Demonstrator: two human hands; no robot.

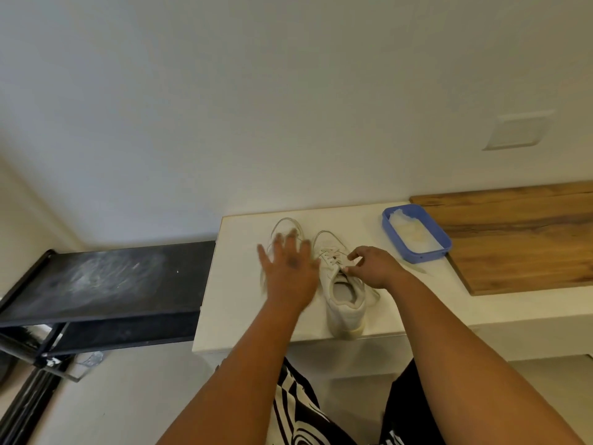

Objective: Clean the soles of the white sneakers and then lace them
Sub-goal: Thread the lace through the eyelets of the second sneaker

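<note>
Pinching the lace of the right sneaker in my right hand to thread it, my left hand spread wide over the other sneaker, steadying it

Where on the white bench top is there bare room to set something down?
Bare patches on the white bench top: the strip from its left edge to the left hand, and the near-right part between the right sneaker and the wooden board. Crowded: the middle, with both sneakers and hands, and the blue tray behind.
</note>
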